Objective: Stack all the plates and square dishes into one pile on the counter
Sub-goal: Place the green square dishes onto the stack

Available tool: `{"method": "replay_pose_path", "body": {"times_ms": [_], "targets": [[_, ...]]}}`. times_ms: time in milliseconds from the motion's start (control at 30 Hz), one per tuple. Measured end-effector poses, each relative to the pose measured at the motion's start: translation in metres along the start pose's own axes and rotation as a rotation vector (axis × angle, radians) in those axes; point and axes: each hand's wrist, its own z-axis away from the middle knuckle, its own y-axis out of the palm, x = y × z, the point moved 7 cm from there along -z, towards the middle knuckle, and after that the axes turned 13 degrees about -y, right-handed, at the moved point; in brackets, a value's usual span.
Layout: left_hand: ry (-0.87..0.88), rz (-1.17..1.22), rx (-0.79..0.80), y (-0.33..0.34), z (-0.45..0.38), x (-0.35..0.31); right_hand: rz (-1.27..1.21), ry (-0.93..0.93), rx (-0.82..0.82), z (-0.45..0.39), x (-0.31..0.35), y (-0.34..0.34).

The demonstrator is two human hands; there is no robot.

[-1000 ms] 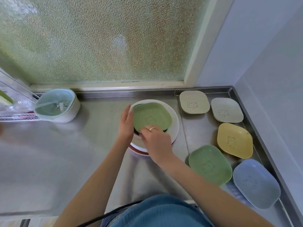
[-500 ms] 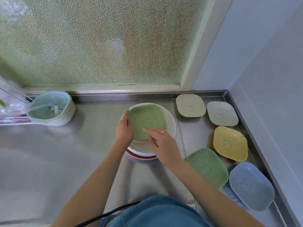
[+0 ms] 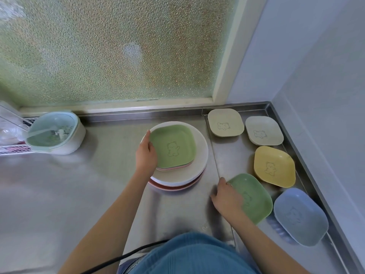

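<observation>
On the steel counter point(image 3: 83, 190) the pile point(image 3: 177, 175) of round plates stands at centre, with a green square dish point(image 3: 173, 147) lying flat on top, over pink ones; the left hand point(image 3: 145, 155) rests at its nine o'clock edge, fingers curled loosely against the rim, not clearly gripping. At four o'clock from the pile, the right hand point(image 3: 227, 198) lies on the near edge of a second green dish point(image 3: 254, 196), fingers spread over the rim; whether it grips, I cannot tell. A yellow dish point(image 3: 274, 167), a blue dish point(image 3: 300, 216) and two beige dishes point(image 3: 225, 122) lie apart toward three o'clock; a lidded container point(image 3: 57, 133) sits at nine o'clock.
</observation>
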Motion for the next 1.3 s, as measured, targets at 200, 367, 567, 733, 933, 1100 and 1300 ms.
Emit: {"method": "replay_pose_path", "body": {"times_ms": [200, 367, 567, 733, 933, 1100, 1300], "targets": [[0.009, -0.016, -0.010, 0.000, 0.000, -0.001, -0.074, -0.091, -0.118, 0.004, 0.001, -0.007], [0.021, -0.021, -0.020, -0.001, -0.004, -0.001, -0.190, -0.229, -0.317, 0.014, 0.024, -0.042], [0.013, -0.029, -0.009, 0.000, -0.006, 0.001, -0.339, -0.711, -0.374, 0.018, 0.093, -0.094], [-0.003, 0.032, 0.043, 0.000, -0.005, -0.001, -0.237, -0.945, -0.295, 0.026, 0.152, -0.115], [-0.117, 0.324, 0.166, -0.003, -0.012, 0.006, -0.001, -0.958, -0.111, 0.011, 0.185, -0.103], [-0.169, 0.487, 0.232, -0.007, -0.010, 0.002, 0.006, -0.982, -0.079, 0.001, 0.199, -0.088], [-0.167, 0.475, 0.255, -0.015, -0.012, 0.003, -0.199, -0.974, -0.077, -0.002, 0.197, -0.091]]}}
